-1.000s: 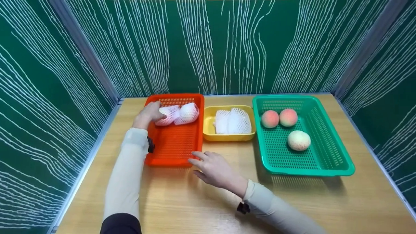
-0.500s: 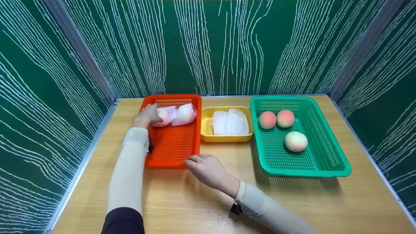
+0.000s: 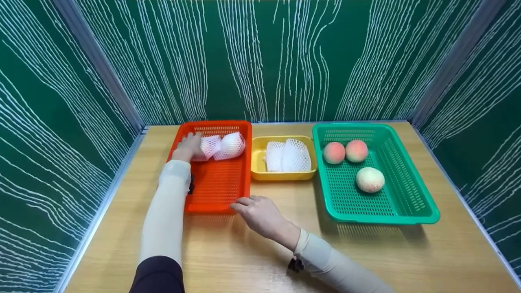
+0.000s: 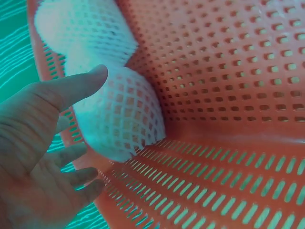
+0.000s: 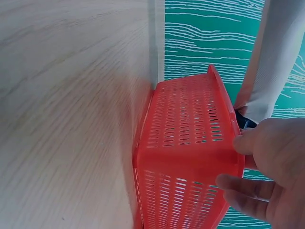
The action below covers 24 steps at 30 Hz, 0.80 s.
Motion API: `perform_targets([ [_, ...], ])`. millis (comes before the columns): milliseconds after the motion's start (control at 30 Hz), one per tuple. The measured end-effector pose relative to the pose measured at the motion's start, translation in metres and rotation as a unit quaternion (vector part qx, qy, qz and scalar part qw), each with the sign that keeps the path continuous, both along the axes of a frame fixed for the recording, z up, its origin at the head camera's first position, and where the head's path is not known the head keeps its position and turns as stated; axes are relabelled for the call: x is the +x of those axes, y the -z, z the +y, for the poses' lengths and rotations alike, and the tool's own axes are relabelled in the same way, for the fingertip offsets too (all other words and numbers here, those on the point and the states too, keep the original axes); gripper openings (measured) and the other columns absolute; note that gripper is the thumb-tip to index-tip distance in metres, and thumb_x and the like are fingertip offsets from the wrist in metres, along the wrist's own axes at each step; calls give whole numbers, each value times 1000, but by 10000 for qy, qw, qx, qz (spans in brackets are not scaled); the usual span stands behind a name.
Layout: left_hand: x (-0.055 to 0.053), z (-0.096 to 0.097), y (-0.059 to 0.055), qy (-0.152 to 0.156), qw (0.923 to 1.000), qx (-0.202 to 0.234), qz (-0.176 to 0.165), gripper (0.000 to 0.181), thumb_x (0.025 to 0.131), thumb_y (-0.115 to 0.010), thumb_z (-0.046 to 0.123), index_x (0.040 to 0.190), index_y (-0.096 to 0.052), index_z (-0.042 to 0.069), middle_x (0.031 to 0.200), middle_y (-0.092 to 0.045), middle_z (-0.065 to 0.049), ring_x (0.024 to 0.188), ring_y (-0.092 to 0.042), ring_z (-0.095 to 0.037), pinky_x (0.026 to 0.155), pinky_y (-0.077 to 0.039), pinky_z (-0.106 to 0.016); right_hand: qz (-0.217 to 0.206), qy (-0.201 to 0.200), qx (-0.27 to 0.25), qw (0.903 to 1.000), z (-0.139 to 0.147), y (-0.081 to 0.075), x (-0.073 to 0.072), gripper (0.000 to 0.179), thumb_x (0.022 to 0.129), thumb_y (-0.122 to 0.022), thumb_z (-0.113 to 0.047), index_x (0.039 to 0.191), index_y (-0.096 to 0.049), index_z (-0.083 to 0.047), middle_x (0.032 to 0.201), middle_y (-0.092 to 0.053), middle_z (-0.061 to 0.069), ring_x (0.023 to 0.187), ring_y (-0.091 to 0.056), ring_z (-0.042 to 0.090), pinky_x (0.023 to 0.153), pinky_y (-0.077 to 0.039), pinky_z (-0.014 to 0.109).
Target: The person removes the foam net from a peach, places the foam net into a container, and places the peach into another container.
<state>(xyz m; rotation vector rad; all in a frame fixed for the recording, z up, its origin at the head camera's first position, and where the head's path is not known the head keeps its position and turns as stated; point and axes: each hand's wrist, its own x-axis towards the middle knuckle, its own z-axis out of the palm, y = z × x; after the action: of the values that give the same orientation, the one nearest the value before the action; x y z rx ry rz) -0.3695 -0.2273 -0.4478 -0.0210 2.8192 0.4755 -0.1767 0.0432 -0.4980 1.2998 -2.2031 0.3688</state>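
Left hand [image 3: 189, 147]: fingers spread, thumb over one round fruit in white foam netting [image 4: 136, 107] (contact unclear), beside its wrapped twin [image 3: 232, 145] at the far end of the rectangular red perforated plastic basket [image 3: 215, 185]. Right hand [image 3: 262, 215], fingers extended a second ago, now pinches the basket's near right corner, seemingly steadying it.

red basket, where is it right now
In the head view, the red basket stands on the left of the table, beside the yellow tray, the right hand at its near right corner.
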Motion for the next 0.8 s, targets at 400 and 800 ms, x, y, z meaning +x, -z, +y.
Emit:
perform_targets([
  [400,-5,10,34,-451,9987,-104,235,100,76,-81,17,152,-17,4,150,-18,-26,130,-27,-46,108,-23,-61,79,7,-78,9999,2,1,1,22,90,-64,-9,109,-73,-16,100,-71,-3,79,-65,15,64,-51,27],
  [800,-8,5,56,-565,9943,-271,863,89,75,-80,9,146,-27,4,134,-39,-27,118,-37,-44,109,-21,-61,84,27,-128,9999,1,3,3,23,90,-63,-10,110,-72,-17,102,-70,-3,79,-66,13,63,-51,27],
])
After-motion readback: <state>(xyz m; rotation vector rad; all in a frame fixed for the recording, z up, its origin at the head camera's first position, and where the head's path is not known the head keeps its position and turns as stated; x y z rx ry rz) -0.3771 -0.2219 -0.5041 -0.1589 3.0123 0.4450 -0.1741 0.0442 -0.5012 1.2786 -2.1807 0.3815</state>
